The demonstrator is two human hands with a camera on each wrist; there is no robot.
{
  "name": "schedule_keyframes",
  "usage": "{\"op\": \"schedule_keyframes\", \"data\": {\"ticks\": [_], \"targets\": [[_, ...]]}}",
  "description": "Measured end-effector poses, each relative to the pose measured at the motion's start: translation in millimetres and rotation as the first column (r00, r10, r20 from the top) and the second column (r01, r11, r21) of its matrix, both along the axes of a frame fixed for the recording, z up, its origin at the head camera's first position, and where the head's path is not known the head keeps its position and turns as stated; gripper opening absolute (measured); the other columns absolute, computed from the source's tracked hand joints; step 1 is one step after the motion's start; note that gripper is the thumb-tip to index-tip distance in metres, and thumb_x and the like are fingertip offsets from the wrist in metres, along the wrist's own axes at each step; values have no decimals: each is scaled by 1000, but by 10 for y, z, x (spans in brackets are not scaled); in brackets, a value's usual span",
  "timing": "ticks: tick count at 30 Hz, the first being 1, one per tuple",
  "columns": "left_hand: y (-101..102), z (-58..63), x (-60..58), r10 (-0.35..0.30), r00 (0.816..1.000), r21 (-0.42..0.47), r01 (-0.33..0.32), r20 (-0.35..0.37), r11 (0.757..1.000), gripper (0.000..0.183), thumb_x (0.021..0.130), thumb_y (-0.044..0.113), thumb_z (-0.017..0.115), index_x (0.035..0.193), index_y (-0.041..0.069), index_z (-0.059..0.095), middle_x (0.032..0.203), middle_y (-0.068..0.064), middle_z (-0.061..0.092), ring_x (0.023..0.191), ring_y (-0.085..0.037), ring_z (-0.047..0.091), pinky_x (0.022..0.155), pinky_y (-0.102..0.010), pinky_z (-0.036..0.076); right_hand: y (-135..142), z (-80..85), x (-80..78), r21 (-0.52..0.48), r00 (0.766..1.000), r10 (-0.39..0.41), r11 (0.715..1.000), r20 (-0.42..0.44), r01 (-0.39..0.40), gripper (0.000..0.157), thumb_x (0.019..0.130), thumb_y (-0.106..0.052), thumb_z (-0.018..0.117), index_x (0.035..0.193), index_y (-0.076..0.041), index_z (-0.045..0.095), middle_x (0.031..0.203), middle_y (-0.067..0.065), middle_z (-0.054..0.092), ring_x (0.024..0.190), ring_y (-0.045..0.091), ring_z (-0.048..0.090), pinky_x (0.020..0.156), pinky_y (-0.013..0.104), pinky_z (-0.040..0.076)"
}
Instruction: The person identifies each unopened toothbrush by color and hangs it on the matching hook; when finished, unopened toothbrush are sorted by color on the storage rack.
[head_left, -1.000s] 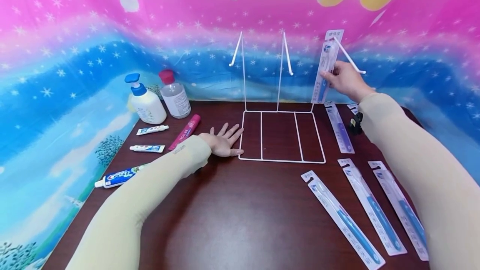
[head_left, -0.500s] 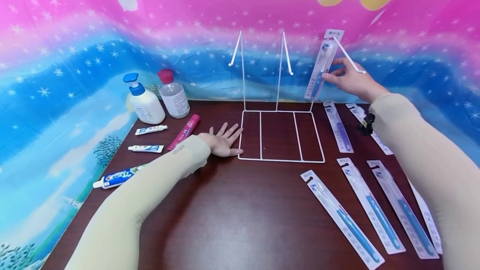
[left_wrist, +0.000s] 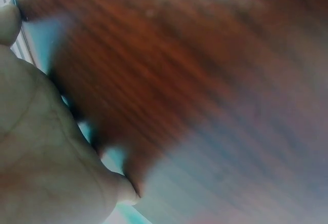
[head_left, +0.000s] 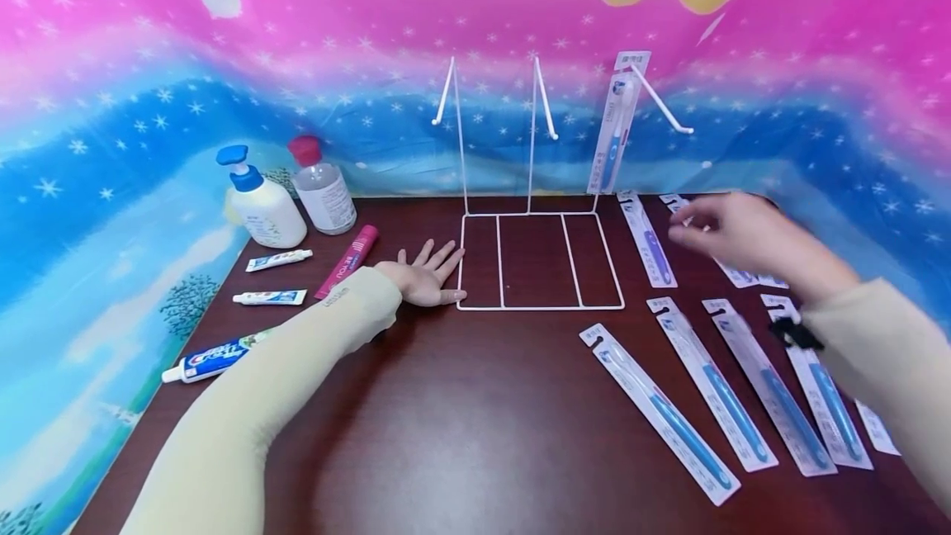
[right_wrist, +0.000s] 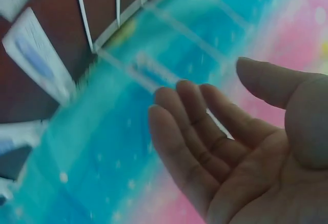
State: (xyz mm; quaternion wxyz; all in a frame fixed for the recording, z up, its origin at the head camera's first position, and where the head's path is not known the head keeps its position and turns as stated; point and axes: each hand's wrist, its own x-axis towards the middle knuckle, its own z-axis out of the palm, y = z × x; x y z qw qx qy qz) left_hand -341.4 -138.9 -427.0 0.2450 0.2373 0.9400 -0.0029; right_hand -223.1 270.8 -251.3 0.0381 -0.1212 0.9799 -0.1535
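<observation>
A packaged toothbrush [head_left: 615, 126] hangs from the right hook [head_left: 664, 100] of a white wire rack [head_left: 541, 308], its card slanting downward. My right hand [head_left: 735, 236] is away from it, low over the toothbrushes at the right. In the right wrist view the right hand [right_wrist: 251, 152] holds nothing, fingers loosely bent, thumb apart. My left hand [head_left: 422, 279] rests on the table with fingers spread, fingertips and thumb at the rack's left base wire. The left wrist view shows only part of the left hand's palm [left_wrist: 46, 142] above blurred wood.
Several packaged toothbrushes [head_left: 661, 411] lie on the right of the table [head_left: 446, 428], one with a purple handle [head_left: 654, 256]. On the left are a pump bottle [head_left: 271, 209], a red-capped bottle [head_left: 324, 196], a pink tube [head_left: 347, 262] and toothpaste tubes [head_left: 215, 360]. A patterned cloth [head_left: 371, 122] hangs behind.
My right hand has let go of the toothbrush, which now hangs on the right hook, and has moved down and right. The left hand stays at the rack. The head view has shifted slightly.
</observation>
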Motion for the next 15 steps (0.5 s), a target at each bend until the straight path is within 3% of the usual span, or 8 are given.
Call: {"op": "schedule_keyframes", "data": {"ticks": [7,10,15], "targets": [[-31,43,27,1,1000,16,-1,-9,1000,89,81,75,30,146,31,-12,152,6,-17,135,-29,-19,96,-67,-8,-346,-584,582,34,991,116,993,-64,-114,37,85,-29,66,110,-2,65,87,3,65,72,15,58,65,37,47],[-18,73,50,-5,1000,20,5,-5,1000,88,82,74,30,146,30,-12,152,4,-16,136,-31,-18,96,-67,-7,-441,-790,746,58,988,133,990,-72,-129,36,81,-26,70,106,-2,66,81,-1,63,69,13,56,62,35,46],[14,59,43,-17,1000,6,17,-4,1000,89,81,76,28,145,31,-14,152,5,-17,136,-30,-18,97,-67,-7,-528,-1047,938,123,990,132,984,-50,-125,45,74,-29,75,106,1,66,81,4,59,69,17,54,63,37,45]]}}
